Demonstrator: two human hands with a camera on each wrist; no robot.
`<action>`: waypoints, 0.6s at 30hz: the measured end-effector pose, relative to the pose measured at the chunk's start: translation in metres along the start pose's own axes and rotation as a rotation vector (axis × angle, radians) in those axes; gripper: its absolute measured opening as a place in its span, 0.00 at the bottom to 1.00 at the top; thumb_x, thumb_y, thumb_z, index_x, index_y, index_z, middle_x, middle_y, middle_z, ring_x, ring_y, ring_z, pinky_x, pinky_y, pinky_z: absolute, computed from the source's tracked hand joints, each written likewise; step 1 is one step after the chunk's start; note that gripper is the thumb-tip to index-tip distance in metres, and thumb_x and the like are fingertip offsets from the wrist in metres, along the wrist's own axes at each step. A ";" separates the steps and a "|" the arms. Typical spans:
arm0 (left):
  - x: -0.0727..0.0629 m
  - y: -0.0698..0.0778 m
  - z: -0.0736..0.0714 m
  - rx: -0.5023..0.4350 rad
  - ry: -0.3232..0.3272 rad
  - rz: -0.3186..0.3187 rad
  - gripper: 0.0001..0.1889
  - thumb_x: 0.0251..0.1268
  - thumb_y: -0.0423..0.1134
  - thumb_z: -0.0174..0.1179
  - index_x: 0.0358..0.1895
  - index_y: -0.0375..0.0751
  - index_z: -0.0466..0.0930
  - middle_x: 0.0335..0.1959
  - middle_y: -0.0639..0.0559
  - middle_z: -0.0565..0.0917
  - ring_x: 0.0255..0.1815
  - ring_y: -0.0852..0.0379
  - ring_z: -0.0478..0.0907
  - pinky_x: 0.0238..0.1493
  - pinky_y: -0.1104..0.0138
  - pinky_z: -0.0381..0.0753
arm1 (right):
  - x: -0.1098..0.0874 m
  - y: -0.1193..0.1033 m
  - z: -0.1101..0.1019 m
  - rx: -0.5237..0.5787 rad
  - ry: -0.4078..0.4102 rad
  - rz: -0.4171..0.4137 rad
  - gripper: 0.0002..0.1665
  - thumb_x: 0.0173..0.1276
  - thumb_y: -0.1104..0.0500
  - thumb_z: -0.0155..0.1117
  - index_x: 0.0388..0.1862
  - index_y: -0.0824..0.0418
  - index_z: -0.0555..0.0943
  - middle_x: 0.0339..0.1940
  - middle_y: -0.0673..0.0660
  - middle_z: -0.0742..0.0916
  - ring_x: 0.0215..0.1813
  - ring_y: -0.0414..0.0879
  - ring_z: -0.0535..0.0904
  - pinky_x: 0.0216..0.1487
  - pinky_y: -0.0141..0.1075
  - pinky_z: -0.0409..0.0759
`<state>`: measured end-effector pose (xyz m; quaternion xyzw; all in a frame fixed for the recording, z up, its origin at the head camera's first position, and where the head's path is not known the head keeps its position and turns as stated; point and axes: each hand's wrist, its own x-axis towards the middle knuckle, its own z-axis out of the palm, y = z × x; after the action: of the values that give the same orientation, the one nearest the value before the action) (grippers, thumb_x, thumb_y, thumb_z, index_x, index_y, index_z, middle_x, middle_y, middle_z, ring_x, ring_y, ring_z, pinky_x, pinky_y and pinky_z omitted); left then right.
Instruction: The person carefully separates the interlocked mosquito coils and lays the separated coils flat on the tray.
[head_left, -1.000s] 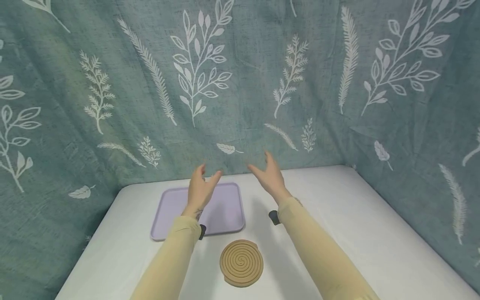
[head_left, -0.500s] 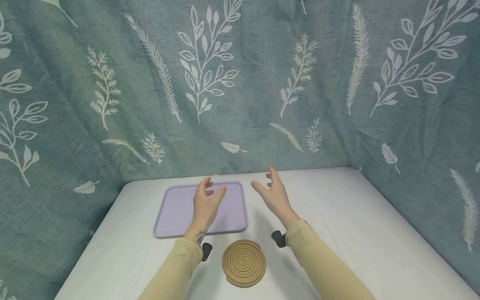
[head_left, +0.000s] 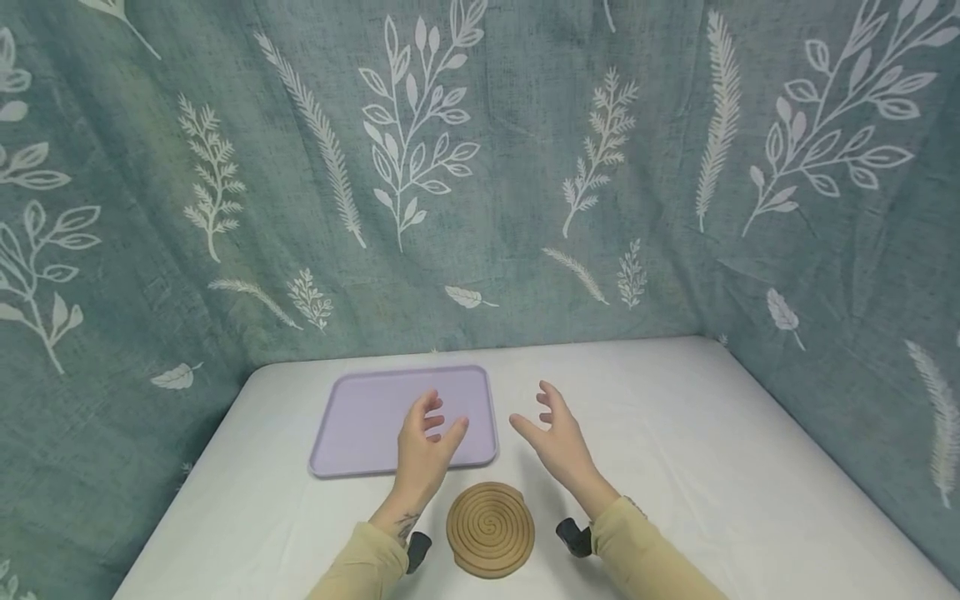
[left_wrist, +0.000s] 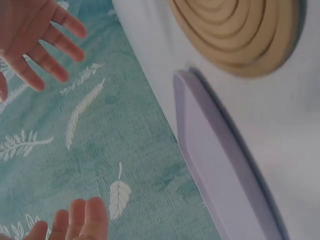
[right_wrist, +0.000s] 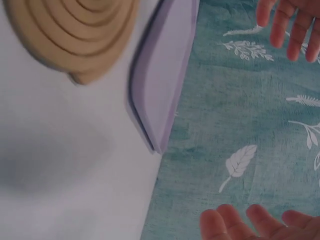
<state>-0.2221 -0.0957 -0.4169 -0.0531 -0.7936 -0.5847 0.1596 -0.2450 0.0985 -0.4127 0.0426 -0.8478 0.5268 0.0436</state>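
A tan spiral disc (head_left: 491,530), like a coiled round trivet, lies flat on the white table near its front in the head view. My left hand (head_left: 424,450) hovers beyond it to the left, overlapping the tray's right part in this view; its fingers are loosely bent and hold nothing. Facing it on the right, my right hand (head_left: 561,442) hangs in the air with thumb and fingers spread apart, also holding nothing. Both wrist views show part of the spiral disc (left_wrist: 245,30) and fingers of both hands, with nothing between them.
A shallow lavender tray (head_left: 352,423) with a low rim sits at the back left of the white table (head_left: 645,417). Behind the table and along its sides hangs a green-blue cloth (head_left: 495,167) printed with white leaves. Black wrist cameras sit at both cuffs.
Both hands have drawn back toward the body and lower, coming nearer the spiral disc. The head view has shifted slightly. Disc and tray have stayed in place.
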 end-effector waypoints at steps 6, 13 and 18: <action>-0.022 -0.001 0.000 0.019 -0.074 -0.006 0.33 0.62 0.46 0.58 0.65 0.32 0.58 0.60 0.37 0.69 0.55 0.39 0.71 0.52 0.49 0.76 | -0.021 0.012 0.009 -0.057 -0.042 -0.008 0.47 0.61 0.42 0.61 0.72 0.60 0.54 0.67 0.67 0.68 0.63 0.65 0.68 0.54 0.58 0.74; -0.042 -0.006 -0.002 0.110 -0.178 -0.103 0.37 0.60 0.53 0.57 0.65 0.32 0.58 0.60 0.36 0.68 0.55 0.40 0.71 0.48 0.50 0.78 | -0.045 0.026 0.016 -0.129 -0.119 0.033 0.47 0.59 0.42 0.63 0.70 0.61 0.57 0.63 0.68 0.72 0.59 0.66 0.71 0.46 0.58 0.78; -0.052 -0.012 -0.003 0.188 -0.242 -0.181 0.41 0.58 0.57 0.58 0.65 0.30 0.58 0.59 0.34 0.69 0.52 0.41 0.73 0.43 0.51 0.80 | -0.058 0.036 0.016 -0.186 -0.172 0.091 0.46 0.58 0.43 0.64 0.68 0.64 0.60 0.60 0.70 0.74 0.54 0.67 0.75 0.41 0.58 0.79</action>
<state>-0.1758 -0.0968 -0.4429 -0.0363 -0.8596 -0.5095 0.0138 -0.1916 0.1017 -0.4582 0.0452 -0.8947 0.4416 -0.0495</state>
